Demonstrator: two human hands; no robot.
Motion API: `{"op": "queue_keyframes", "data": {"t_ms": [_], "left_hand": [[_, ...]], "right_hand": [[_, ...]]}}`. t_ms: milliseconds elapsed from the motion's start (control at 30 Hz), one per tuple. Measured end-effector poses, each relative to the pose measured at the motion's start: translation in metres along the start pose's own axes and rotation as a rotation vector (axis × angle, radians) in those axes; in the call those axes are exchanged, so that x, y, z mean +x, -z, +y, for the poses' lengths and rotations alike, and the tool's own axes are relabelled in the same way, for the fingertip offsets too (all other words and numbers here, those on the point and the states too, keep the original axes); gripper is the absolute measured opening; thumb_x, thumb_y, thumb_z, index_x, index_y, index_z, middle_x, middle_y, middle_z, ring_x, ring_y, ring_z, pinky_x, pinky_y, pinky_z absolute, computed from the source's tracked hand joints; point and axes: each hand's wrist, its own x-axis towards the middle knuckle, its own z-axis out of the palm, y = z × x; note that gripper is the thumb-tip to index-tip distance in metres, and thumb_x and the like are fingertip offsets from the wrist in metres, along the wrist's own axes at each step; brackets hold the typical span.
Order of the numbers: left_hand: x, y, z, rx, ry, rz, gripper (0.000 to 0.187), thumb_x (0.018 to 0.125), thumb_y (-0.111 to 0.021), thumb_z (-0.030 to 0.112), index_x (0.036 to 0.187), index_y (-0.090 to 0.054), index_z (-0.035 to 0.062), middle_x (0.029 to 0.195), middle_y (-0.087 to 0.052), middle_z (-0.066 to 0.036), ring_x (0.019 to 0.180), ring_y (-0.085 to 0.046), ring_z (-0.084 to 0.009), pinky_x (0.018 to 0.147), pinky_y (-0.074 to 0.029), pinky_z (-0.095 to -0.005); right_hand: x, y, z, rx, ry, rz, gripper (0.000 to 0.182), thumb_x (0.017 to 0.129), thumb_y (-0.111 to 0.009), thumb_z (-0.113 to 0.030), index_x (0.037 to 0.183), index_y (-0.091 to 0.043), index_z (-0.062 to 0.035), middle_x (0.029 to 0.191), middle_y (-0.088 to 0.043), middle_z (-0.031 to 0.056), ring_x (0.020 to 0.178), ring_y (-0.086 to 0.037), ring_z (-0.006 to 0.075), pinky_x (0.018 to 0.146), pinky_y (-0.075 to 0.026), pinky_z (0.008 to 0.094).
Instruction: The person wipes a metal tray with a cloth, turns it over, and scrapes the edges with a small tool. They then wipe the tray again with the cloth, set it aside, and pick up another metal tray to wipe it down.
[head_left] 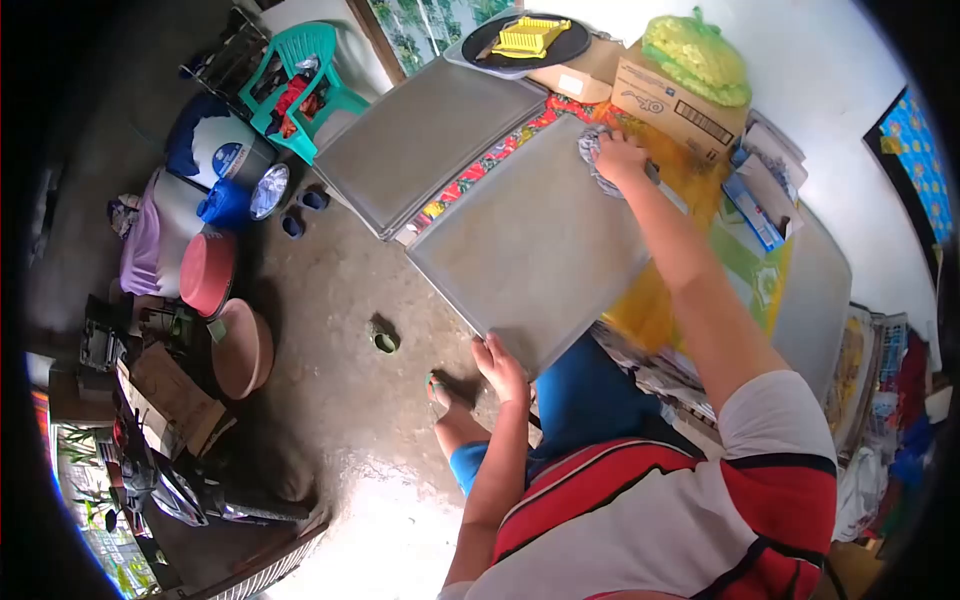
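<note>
A large grey metal baking tray lies flat on a table covered with a colourful cloth. My left hand grips the tray's near corner at the table's edge. My right hand reaches to the tray's far corner and presses a crumpled grey cloth onto it. The arm stretches across the tray's right side.
A second stack of grey trays lies beside the first, to the left. Behind stand a cardboard box with a yellow bag, and a dark plate with a yellow item. Basins, buckets and a teal chair crowd the concrete floor at left.
</note>
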Motion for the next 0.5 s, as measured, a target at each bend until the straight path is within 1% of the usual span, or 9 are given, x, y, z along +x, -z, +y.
{"op": "queue_keyframes", "data": {"t_ms": [67, 100, 167, 200, 267, 300, 367, 400, 500], "left_hand": [[0.009, 0.004, 0.009, 0.035, 0.073, 0.032, 0.02, 0.1, -0.049, 0.022, 0.107, -0.055, 0.0049, 0.093, -0.054, -0.001, 0.088, -0.049, -0.012, 0.08, -0.042, -0.0302], [0.004, -0.01, -0.007, -0.016, 0.085, 0.034, 0.018, 0.1, -0.049, 0.021, 0.107, -0.055, 0.0056, 0.09, -0.052, 0.0, 0.086, -0.047, -0.0125, 0.079, -0.041, -0.0298], [0.016, 0.005, 0.003, -0.003, 0.135, -0.062, 0.017, 0.099, -0.049, 0.02, 0.108, -0.055, 0.0062, 0.093, -0.056, -0.001, 0.087, -0.052, -0.0137, 0.079, -0.043, -0.0293], [0.017, 0.013, 0.01, -0.079, 0.203, -0.108, 0.018, 0.099, -0.048, 0.02, 0.109, -0.055, 0.0067, 0.094, -0.057, -0.001, 0.087, -0.054, -0.0146, 0.078, -0.045, -0.0301], [0.019, 0.015, 0.027, -0.257, 0.325, -0.205, 0.02, 0.1, -0.047, 0.021, 0.112, -0.055, 0.0078, 0.098, -0.059, -0.002, 0.088, -0.059, -0.0164, 0.077, -0.049, -0.0317], [0.018, 0.016, 0.036, -0.235, 0.39, -0.231, 0.022, 0.101, -0.046, 0.022, 0.114, -0.055, 0.0085, 0.1, -0.06, -0.003, 0.089, -0.061, -0.0174, 0.077, -0.051, -0.0331], [0.019, 0.019, 0.051, -0.187, 0.514, -0.281, 0.026, 0.102, -0.043, 0.026, 0.119, -0.055, 0.0099, 0.104, -0.062, -0.003, 0.09, -0.064, -0.0194, 0.076, -0.054, -0.0359], [0.019, 0.02, 0.055, -0.091, 0.591, -0.284, 0.037, 0.103, -0.041, 0.038, 0.124, -0.054, 0.0105, 0.108, -0.063, -0.003, 0.092, -0.065, -0.0205, 0.077, -0.056, -0.0393], [0.023, 0.027, 0.071, -0.149, 0.807, -0.418, 0.049, 0.101, -0.039, 0.051, 0.123, -0.055, 0.0106, 0.111, -0.064, -0.004, 0.093, -0.065, -0.0219, 0.079, -0.056, -0.0402]], "right_hand": [[-0.021, -0.015, 0.015, 0.037, 0.001, 0.057, 0.051, 0.095, -0.046, -0.047, 0.132, -0.044, -0.0122, 0.138, -0.044, 0.0108, 0.128, -0.043, 0.0357, 0.091, -0.042, 0.0661], [-0.033, -0.011, 0.041, 0.002, -0.049, 0.082, 0.051, 0.095, -0.045, -0.047, 0.133, -0.044, -0.0125, 0.14, -0.043, 0.01, 0.129, -0.042, 0.0351, 0.091, -0.041, 0.066], [-0.068, -0.026, 0.054, 0.007, -0.147, 0.053, 0.052, 0.096, -0.043, -0.048, 0.134, -0.045, -0.013, 0.142, -0.041, 0.0084, 0.131, -0.04, 0.0339, 0.092, -0.04, 0.0656], [-0.09, -0.033, 0.054, 0.012, -0.161, 0.08, 0.048, 0.096, -0.044, -0.046, 0.128, -0.048, -0.0114, 0.139, -0.044, 0.011, 0.127, -0.044, 0.035, 0.09, -0.042, 0.0628], [-0.134, -0.04, 0.042, 0.04, -0.115, 0.128, 0.047, 0.095, -0.046, -0.046, 0.126, -0.049, -0.0106, 0.133, -0.047, 0.0125, 0.122, -0.047, 0.035, 0.087, -0.044, 0.0602], [-0.157, -0.041, 0.032, 0.053, -0.093, 0.154, 0.046, 0.094, -0.047, -0.045, 0.124, -0.05, -0.0103, 0.13, -0.049, 0.0133, 0.119, -0.049, 0.035, 0.086, -0.045, 0.0589], [-0.206, -0.046, -0.003, 0.057, 0.053, 0.206, 0.045, 0.091, -0.051, -0.043, 0.121, -0.05, -0.0092, 0.121, -0.053, 0.0134, 0.11, -0.054, 0.0343, 0.08, -0.047, 0.0564], [-0.234, -0.046, -0.023, 0.062, 0.137, 0.221, 0.043, 0.09, -0.053, -0.041, 0.119, -0.052, -0.0088, 0.118, -0.054, 0.0132, 0.107, -0.054, 0.034, 0.077, -0.048, 0.0558], [-0.308, -0.058, -0.086, 0.147, 0.415, 0.271, 0.036, 0.086, -0.057, -0.033, 0.112, -0.057, -0.008, 0.114, -0.056, 0.0129, 0.103, -0.057, 0.0344, 0.073, -0.049, 0.0561]]}}
